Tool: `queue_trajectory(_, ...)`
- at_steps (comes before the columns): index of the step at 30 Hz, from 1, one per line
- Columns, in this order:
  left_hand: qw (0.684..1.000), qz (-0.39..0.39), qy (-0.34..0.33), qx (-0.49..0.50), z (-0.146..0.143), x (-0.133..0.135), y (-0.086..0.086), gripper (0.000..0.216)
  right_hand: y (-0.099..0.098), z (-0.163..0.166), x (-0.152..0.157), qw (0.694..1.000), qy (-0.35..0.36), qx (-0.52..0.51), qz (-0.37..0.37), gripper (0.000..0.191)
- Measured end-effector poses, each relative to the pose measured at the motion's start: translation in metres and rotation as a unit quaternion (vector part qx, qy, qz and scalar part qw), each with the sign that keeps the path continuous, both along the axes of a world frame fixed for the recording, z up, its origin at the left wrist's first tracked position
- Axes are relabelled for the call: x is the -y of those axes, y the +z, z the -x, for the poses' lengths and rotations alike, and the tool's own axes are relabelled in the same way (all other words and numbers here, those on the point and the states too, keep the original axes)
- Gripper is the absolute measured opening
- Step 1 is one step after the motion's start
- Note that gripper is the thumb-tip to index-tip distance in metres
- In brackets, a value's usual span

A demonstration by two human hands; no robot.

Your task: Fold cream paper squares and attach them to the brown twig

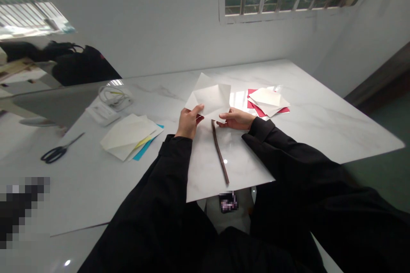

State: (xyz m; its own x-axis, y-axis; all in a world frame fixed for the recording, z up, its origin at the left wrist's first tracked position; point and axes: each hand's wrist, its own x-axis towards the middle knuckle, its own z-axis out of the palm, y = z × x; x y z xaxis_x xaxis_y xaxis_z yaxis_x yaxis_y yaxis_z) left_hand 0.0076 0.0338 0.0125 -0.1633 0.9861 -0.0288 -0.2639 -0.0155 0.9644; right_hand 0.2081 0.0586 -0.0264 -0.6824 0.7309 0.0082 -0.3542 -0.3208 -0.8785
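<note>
Above the table, a creased, partly folded sheet of white paper (pixel 212 97) is held between both hands. My left hand (pixel 190 120) pinches its lower left edge, thumb on top. At the lower right corner, my right hand (pixel 236 118) has its thumb and fingers closed on the paper. Just below the paper, a thin dark brown stick (pixel 220 153) lies lengthwise on the marbled white table (pixel 205 175), its far end close under the sheet. The fingers behind the paper are partly hidden.
Left of my hands lie folded white papers (pixel 130 136) with a blue sheet (pixel 144 150) beneath. Black-handled scissors (pixel 59 152) and a coiled white cable (pixel 115 96) are farther left. To the right, white papers (pixel 269 99) lie over red sheets (pixel 259 110). A wall stands behind.
</note>
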Motion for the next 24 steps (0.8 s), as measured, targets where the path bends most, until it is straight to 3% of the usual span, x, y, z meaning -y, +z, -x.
queue_trajectory(24,1.000,-0.004,-0.006,-0.005,0.0018,-0.0020,-0.0026,0.037,0.0023,-0.0010,0.0007,1.000,0.004,0.007,-0.011,0.052)
